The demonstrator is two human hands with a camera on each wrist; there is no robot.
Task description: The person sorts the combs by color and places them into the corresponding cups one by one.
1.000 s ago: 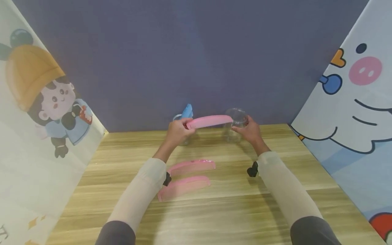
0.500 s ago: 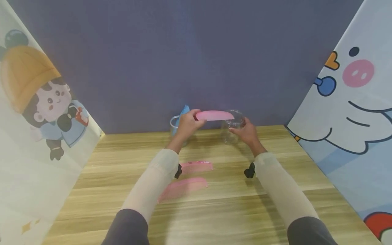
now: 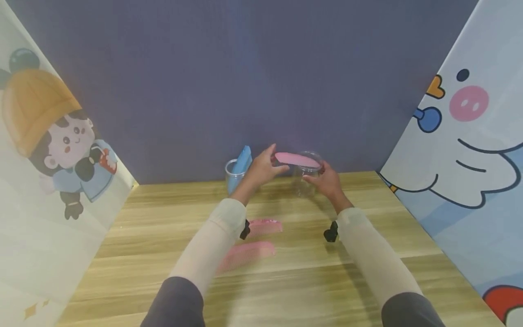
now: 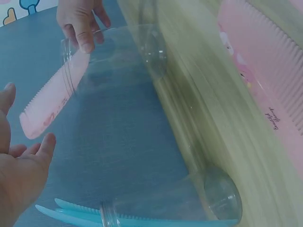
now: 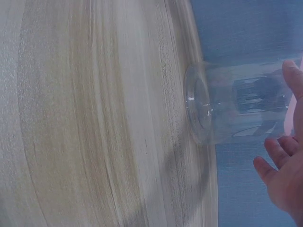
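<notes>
A pink comb (image 3: 297, 159) slants out of the mouth of a clear plastic jar (image 4: 123, 56), its lower end inside the rim. My left hand (image 3: 261, 169) is beside the comb's outer end, thumb and fingers spread; in the left wrist view a gap shows between the fingertips and the comb (image 4: 45, 106). My right hand (image 3: 328, 180) holds the jar near its rim, thumb on one side and fingers on the other. In the right wrist view the jar's base (image 5: 196, 104) stands by the table's back edge, and the comb is mostly hidden.
To the left stands a second clear jar (image 3: 231, 175) with blue combs (image 4: 71, 215) in it. Two more pink combs, one with a printed spine (image 3: 266, 226) and one nearer (image 3: 247, 255), lie on the wooden table (image 3: 302, 290). A dark wall (image 3: 261, 81) rises behind.
My left hand has moved right with the comb, which has tipped into the right jar's mouth, and its fingers have come off it. My right hand keeps its hold on the jar.
</notes>
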